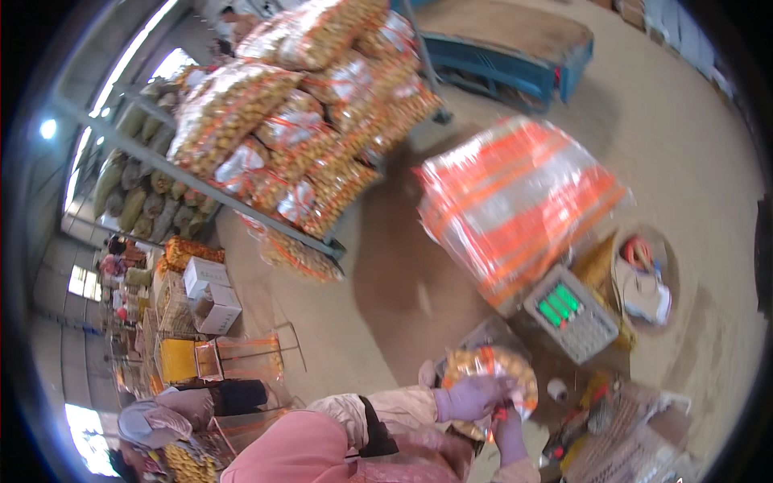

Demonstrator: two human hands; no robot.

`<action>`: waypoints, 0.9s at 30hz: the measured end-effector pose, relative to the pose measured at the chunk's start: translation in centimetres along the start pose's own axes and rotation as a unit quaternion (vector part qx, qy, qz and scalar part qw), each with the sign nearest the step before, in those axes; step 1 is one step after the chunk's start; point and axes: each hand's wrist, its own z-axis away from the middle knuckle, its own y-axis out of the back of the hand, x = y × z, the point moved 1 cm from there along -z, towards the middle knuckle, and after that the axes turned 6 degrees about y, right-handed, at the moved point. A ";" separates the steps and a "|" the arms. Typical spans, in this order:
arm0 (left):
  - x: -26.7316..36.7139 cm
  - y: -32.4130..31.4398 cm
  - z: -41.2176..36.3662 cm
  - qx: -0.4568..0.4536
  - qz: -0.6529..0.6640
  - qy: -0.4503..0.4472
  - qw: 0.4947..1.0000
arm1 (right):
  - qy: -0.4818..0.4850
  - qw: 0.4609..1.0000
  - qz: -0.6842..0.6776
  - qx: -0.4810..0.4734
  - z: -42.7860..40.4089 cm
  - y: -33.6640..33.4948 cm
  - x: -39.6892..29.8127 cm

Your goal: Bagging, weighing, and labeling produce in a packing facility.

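Both of my hands wear purple gloves and meet at the gathered top of a mesh bag (488,368) full of round yellowish produce, low in the head view. My left hand (470,398) reaches in from the left and closes on the bag's neck. My right hand (509,430) is below it, its fingers at the same gathered part beside something small and red. The bag rests at a dark scale platform (495,335). A digital weighing indicator (570,314) with a lit green display stands to the upper right of the bag.
A stack of orange-striped plastic bags (519,199) lies beyond the indicator. Filled mesh sacks (314,121) fill a metal-framed cart at upper left, near a blue platform cart (507,48). Cardboard boxes (217,305) and a bending person (175,416) are at left. A white container (643,290) stands right.
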 end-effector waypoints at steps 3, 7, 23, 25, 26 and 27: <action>-0.1 0.7 0.9 -0.173 -0.079 0.016 0.982 | 0.013 0.999 0.038 -0.012 -0.3 2.7 2.6; -3.7 -3.0 1.4 -0.068 0.058 0.066 0.994 | -0.057 0.997 0.024 -0.048 -0.6 4.3 2.9; -4.4 -5.9 6.6 -0.066 0.023 0.046 0.997 | -0.179 0.940 -0.281 -0.078 -2.6 3.4 1.9; -5.1 -6.3 6.5 -0.082 0.036 0.048 0.995 | -0.187 0.932 -0.225 -0.213 -3.1 4.0 1.2; -5.8 -6.8 6.1 -0.066 0.053 0.065 0.994 | -0.167 0.950 -0.208 -0.162 -3.2 3.9 1.3; -6.3 -7.1 6.0 -0.050 0.071 0.084 0.993 | -0.143 0.965 -0.182 -0.123 -3.2 3.6 1.4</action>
